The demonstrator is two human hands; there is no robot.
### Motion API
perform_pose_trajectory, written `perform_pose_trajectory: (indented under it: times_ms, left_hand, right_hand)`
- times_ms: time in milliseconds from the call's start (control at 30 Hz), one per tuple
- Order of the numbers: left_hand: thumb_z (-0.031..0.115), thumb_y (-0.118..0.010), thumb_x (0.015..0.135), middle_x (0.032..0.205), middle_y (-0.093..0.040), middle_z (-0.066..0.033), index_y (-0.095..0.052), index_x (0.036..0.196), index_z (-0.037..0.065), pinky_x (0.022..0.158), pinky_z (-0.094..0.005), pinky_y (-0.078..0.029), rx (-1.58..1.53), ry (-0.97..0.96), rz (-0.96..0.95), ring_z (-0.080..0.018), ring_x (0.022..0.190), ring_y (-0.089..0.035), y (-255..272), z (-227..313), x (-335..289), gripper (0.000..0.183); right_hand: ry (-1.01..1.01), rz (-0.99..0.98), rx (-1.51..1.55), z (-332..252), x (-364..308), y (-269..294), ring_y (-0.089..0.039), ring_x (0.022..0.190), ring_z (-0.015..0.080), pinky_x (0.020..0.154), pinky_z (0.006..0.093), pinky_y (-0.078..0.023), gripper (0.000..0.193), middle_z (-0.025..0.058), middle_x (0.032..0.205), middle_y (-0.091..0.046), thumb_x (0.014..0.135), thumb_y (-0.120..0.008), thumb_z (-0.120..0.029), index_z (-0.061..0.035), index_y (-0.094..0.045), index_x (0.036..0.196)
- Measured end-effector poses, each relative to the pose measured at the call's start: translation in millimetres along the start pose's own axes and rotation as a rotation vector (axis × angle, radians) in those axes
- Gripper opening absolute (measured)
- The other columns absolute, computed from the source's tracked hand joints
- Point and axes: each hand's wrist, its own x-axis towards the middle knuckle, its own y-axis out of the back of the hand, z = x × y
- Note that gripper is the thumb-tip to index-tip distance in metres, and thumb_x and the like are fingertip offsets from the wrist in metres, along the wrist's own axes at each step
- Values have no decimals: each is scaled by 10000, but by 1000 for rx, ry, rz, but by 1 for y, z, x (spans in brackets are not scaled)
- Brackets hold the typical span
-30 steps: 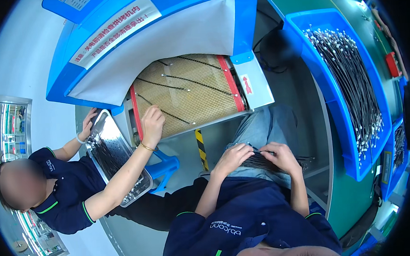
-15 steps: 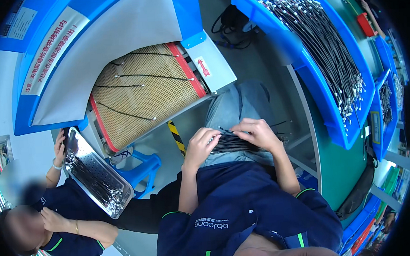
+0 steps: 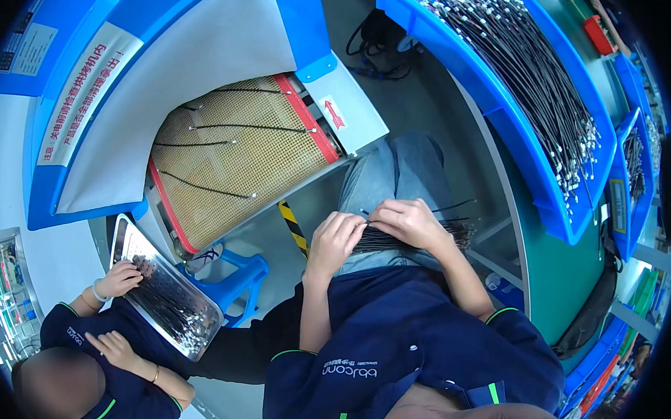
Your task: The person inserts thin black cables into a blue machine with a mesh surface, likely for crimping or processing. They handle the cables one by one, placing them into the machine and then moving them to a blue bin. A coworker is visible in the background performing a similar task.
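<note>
Black cable [image 3: 454, 205] in left grip [image 3: 334, 244] and right grip [image 3: 407, 222], each a small, nearly closed pinch.

Cables [image 3: 379, 240] are black, the mesh belt [image 3: 253, 157] tan with red edges [image 3: 303, 114].

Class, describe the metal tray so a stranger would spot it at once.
Find the blue machine at upper left with its mesh belt. Below and left of that belt, a slanted tray holds black cables; unlike the blue bins, it is shiny metal.
</note>
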Motion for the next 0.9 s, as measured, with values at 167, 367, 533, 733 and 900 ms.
perform_pose_trajectory:
  times_ms: [167, 367, 533, 733, 900]
  left_hand:
    - [55, -694, 762, 830, -630, -73, -623, 854, 33, 668, -344, -488, -12, 50, 23, -244, 767, -606, 3, -5, -1, 117]
    - [32, -709, 731, 815, -629, -68, -625, 844, 42, 650, -345, -489, 35, -50, 101, -243, 754, -608, -2, -1, 3, 141]
    - [12, -724, 701, 808, -632, -71, -628, 846, 36, 647, -341, -493, 21, -84, 131, -242, 747, -611, -4, -4, -1, 175]
    - [-14, -727, 667, 803, -635, -72, -637, 840, 31, 650, -334, -503, 45, -142, 169, -236, 740, -618, -4, -3, -1, 200]
    - [-29, -724, 652, 796, -641, -75, -650, 832, 24, 636, -329, -509, 82, -217, 183, -232, 733, -621, 0, 2, 4, 202]
  right_hand:
    - [-24, 30, -15, 8, -3, 6, -630, 658, 209, 543, 323, -496, 110, 23, 764, -603, 754, -703, -149, -81, -649, 821]
    - [39, 74, -11, 8, -2, 8, -634, 653, 195, 529, 308, -493, 103, 17, 772, -620, 755, -709, -153, -82, -655, 806]
    - [7, 76, 47, 8, -4, 7, -637, 655, 199, 534, 307, -495, 103, 22, 780, -629, 757, -715, -156, -76, -664, 798]
    - [-10, 79, 99, 6, -3, 7, -639, 655, 211, 553, 317, -501, 111, 40, 779, -637, 750, -720, -149, -60, -670, 791]
    - [-23, 76, 121, 7, -2, 9, -638, 653, 217, 552, 317, -498, 102, 47, 776, -638, 756, -715, -138, -54, -669, 793]
